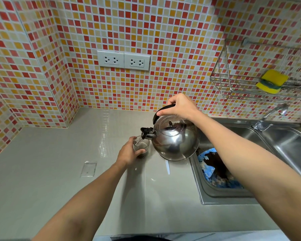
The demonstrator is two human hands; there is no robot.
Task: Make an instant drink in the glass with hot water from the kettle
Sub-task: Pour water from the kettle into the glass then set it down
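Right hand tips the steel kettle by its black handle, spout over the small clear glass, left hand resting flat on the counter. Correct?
Not quite. In the head view the left hand is wrapped around the small clear glass, steadying it, not flat on the grey counter. The rest holds: the right hand tips the steel kettle by its black handle, spout over the glass.

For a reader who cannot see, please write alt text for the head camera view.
The right hand tilts a steel kettle, pouring water into a small glass of dark drink, which the left hand steadies on a grey counter beside a sink.
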